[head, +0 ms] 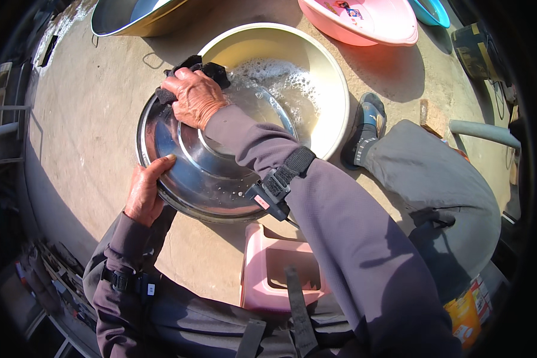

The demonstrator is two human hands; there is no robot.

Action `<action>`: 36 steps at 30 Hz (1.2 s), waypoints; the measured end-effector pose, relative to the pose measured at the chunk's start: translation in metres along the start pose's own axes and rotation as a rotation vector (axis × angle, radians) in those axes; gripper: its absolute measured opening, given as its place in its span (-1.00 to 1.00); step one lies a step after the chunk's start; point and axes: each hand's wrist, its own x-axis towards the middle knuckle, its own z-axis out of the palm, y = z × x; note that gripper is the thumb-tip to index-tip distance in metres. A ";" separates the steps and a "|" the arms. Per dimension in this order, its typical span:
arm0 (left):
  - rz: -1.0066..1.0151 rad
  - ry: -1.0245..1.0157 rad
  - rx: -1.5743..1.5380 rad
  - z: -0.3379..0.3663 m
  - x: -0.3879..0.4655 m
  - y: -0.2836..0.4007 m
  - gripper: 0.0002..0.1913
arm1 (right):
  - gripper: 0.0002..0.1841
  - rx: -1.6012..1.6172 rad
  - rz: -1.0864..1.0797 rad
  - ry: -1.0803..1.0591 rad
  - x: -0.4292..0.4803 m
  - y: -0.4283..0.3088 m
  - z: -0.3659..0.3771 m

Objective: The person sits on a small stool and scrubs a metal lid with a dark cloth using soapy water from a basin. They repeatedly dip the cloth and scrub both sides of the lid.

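Observation:
A large round shiny metal lid or shallow pan (215,192) tilts over the near-left rim of a cream-coloured basin (338,98). Its far part dips into soapy water (291,80) with white foam on top. My left hand (145,192) grips the lid's near-left edge, thumb over its face. With my right hand (194,96) I press a wet black cloth (217,75) to the far-left edge of the metal. The right forearm crosses over the lid and hides part of it. Droplets and suds dot the metal surface.
A pink plastic stool (259,295) is right in front of me, between my legs. Beyond the basin are a metal tub (161,24), a pink basin (367,27) and a blue basin (438,18). A brick (432,117) and a grey pipe (483,133) lie to the right.

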 end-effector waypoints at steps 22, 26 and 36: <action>-0.041 -0.012 -0.077 -0.002 0.005 -0.004 -0.75 | -0.66 0.013 0.063 -0.227 -0.005 0.008 -0.021; -0.039 -0.008 -0.104 -0.002 0.004 -0.004 -0.73 | -0.56 -0.107 0.262 -0.380 -0.004 0.072 -0.047; -0.021 -0.032 -0.097 -0.005 0.009 -0.002 -0.75 | -0.63 -0.112 0.153 -0.297 -0.119 0.058 -0.119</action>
